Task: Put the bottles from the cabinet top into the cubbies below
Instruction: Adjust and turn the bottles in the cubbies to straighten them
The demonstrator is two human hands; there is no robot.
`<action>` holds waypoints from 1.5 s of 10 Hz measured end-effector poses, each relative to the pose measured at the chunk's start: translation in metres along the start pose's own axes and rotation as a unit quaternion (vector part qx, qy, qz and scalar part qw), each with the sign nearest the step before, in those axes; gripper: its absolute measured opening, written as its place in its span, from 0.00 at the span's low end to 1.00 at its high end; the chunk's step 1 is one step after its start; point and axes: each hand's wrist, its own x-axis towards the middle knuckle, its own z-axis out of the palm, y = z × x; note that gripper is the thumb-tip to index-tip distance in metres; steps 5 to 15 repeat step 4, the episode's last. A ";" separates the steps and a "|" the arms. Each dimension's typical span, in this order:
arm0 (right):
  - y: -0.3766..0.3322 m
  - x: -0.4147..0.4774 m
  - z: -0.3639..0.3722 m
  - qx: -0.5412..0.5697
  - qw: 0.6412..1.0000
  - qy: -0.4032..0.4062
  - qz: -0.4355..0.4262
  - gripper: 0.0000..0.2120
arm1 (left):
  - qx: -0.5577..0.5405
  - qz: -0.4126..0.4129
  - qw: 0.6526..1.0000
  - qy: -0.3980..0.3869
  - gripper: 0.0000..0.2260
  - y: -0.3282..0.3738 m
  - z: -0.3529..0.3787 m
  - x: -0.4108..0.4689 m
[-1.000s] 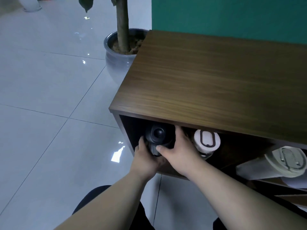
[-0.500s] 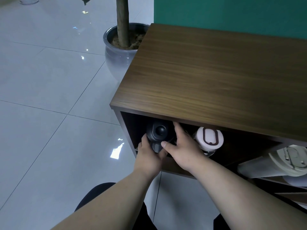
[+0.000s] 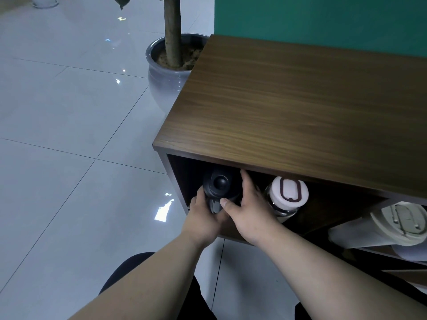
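Two hands close on one dark bottle (image 3: 218,188) inside the leftmost cubby (image 3: 182,179). The left hand (image 3: 203,221) cups it from below and the left, its thumb pressed to the side; the right hand (image 3: 250,212) wraps the right flank, thumb under the lid and fingers (image 3: 246,181) reaching back along the body. The bottle lies on its side, long axis running into the cubby, cap toward the person — so seating it probably means a straight push inward. Its lid looks matte black with a round glossy button. Just right lies a clear bottle (image 3: 285,197) with a smooth white cap. The cabinet top (image 3: 300,116), wood-grained brown, shows no bottles.
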 end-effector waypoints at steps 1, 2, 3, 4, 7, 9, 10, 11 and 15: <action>0.001 -0.001 -0.001 0.004 1.000 -0.010 -0.003 0.42 | -0.003 0.010 1.000 0.001 0.32 -0.003 0.001 0.000; 0.001 -0.005 -0.003 0.004 1.000 -0.022 0.004 0.46 | -0.008 0.017 1.000 0.003 0.34 -0.006 0.002 0.000; 0.001 -0.010 -0.009 -0.018 0.999 -0.028 0.015 0.48 | -0.012 -0.004 1.000 -0.004 0.35 -0.006 0.004 0.000; 0.007 -0.020 -0.015 -0.042 0.995 -0.078 0.051 0.48 | -0.012 -0.022 1.000 -0.001 0.39 -0.007 0.003 -0.002; 0.007 -0.020 -0.015 -0.042 0.995 -0.078 0.051 0.48 | -0.012 -0.022 1.000 -0.001 0.39 -0.007 0.003 -0.002; 0.007 -0.020 -0.015 -0.042 0.995 -0.078 0.051 0.48 | -0.012 -0.022 1.000 -0.001 0.39 -0.007 0.003 -0.002; 0.007 -0.020 -0.015 -0.042 0.995 -0.078 0.051 0.48 | -0.012 -0.022 1.000 -0.001 0.39 -0.007 0.003 -0.002; 0.007 -0.020 -0.015 -0.042 0.995 -0.078 0.051 0.48 | -0.012 -0.022 1.000 -0.001 0.39 -0.007 0.003 -0.002; 0.007 -0.020 -0.015 -0.042 0.995 -0.078 0.051 0.48 | -0.012 -0.022 1.000 -0.001 0.39 -0.007 0.003 -0.002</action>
